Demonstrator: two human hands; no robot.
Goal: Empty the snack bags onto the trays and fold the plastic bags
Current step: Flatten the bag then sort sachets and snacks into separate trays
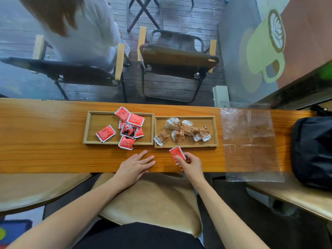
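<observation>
Two wooden trays sit side by side on the wooden counter. The left tray (93,131) holds several red snack packets (106,133). The right tray (214,131) holds several brown-and-white wrapped snacks (186,129). One red packet (177,152) lies on the counter just in front of the right tray; my right hand (190,163) pinches its near end. My left hand (134,165) rests flat on the counter with fingers straight, holding nothing. A clear plastic bag (249,141) lies spread flat to the right of the trays, its near end hanging over the counter's edge.
A black bag (312,151) sits at the counter's right end. The counter (45,141) is narrow, with a window behind it. Beyond the glass stand two folding chairs (177,56), and a person in white sits on the left one. Padded stools are below me.
</observation>
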